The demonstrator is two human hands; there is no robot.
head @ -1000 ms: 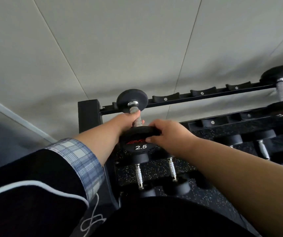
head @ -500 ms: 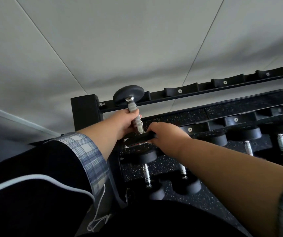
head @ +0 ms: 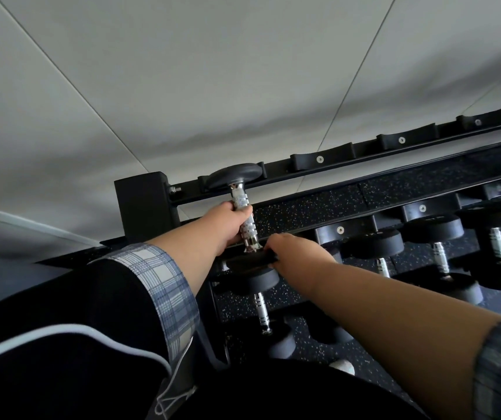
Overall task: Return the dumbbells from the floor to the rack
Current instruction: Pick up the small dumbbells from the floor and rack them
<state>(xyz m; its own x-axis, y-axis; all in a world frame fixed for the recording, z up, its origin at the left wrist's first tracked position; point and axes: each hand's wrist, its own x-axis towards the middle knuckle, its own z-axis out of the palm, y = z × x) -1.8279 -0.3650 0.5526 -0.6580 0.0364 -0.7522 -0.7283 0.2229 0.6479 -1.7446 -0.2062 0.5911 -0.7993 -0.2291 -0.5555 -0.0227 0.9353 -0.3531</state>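
Dumbbell (head: 243, 221) now seated on the top rack (head: 364, 160) — left hand (head: 228, 225) grip closed round its handle, right hand (head: 291, 251) pinching its near head — grey wall behind.

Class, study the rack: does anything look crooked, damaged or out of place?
Nothing stands out. The dumbbell in both hands is going onto the top rail, far head in the end cradle. The lower dumbbells sit evenly in their row.

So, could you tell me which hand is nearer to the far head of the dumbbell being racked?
Left. The left hand wraps the handle just below the far head in its cradle; the right hand is further back, holding the near head.
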